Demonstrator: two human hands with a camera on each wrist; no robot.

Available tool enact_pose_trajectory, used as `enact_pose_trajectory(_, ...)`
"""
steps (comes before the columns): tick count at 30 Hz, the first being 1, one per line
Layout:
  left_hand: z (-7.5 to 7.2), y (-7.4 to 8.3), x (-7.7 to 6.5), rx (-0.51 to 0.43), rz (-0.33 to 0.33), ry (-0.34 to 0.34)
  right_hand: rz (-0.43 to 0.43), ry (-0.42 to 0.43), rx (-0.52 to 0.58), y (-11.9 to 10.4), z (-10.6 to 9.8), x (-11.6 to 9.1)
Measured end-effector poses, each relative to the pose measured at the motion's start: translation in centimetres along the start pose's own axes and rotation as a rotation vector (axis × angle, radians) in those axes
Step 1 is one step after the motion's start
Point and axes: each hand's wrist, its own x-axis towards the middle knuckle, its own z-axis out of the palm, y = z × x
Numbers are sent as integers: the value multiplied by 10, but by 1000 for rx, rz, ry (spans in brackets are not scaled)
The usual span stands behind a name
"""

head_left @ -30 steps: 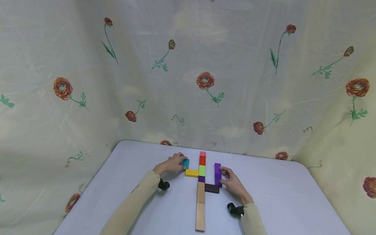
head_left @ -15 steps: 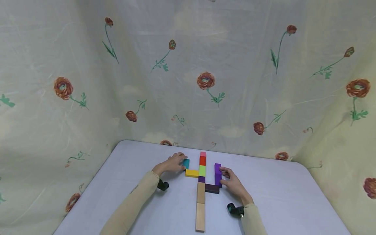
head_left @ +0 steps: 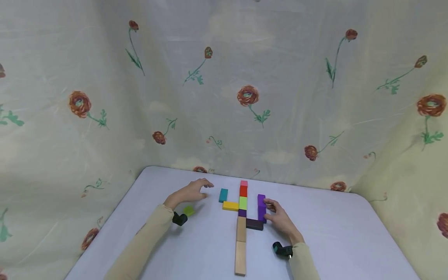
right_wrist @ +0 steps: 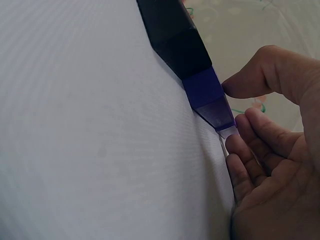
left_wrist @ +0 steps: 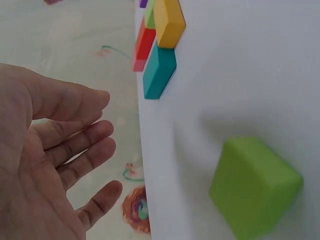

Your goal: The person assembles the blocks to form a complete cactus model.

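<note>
In the head view my left hand (head_left: 190, 190) hovers left of a teal block (head_left: 223, 195), apart from it, fingers loosely bent and holding nothing. Behind that wrist lies a lime green block (left_wrist: 255, 185), large in the left wrist view. My right hand (head_left: 280, 217) rests beside two purple blocks (head_left: 261, 208) laid end to end. Its thumb and fingertips touch their right side, as the right wrist view also shows. A dark brown block (head_left: 254, 224) meets the near purple one. The teal block's near end is by a yellow block (head_left: 230, 206).
A central column runs toward the back: two plain wooden blocks (head_left: 240, 256), a dark purple block (head_left: 242, 213), a light green block (head_left: 243, 202), a red block (head_left: 243, 191) and a pink block (head_left: 244, 183). The white table (head_left: 332, 233) ends at a flowered curtain (head_left: 287, 116).
My left hand has let go of the teal block and moved left, away from it. A lime green block now shows behind the left wrist. The right hand stays at the purple blocks.
</note>
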Motion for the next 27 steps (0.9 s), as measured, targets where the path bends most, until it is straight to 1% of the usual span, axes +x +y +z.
enact_pose_trajectory(2, -3, -4, -7, 21, -12, 5, 5, -1, -4, -1, 0, 0)
enact_pose_trajectory(4, -6, -8, -14, 40, -42, 6, 13, 0, -7, -1, 0, 0)
enact_pose_trajectory(7, -8, -15, -26, 57, -97, -19, 15, -1, -16, -2, 1, -1)
enact_pose_trajectory(9, -9, -21, -35, 36, -113, -40, 19, -1, -20, -2, 1, -1)
enact_pose_trajectory(13, -10, -28, -51, -1, -102, -79, 28, 1, -29, -1, 1, -1)
enact_pose_trajectory(16, -10, -29, -58, -10, -89, -105, 31, 3, -30, 0, 1, 0)
enact_pose_trajectory(18, -10, -29, -61, -19, -78, -125, 32, 4, -31, 1, 1, 0)
enact_pose_trajectory(22, -10, -30, -66, -36, -28, -156, 29, -1, -28, 1, 2, 1)
enact_pose_trajectory(24, -9, -31, -67, -38, -11, -158, 27, -3, -29, 0, 2, 1)
enact_pose_trajectory(27, -9, -34, -68, -44, -7, -151, 24, -2, -30, -1, 3, 1)
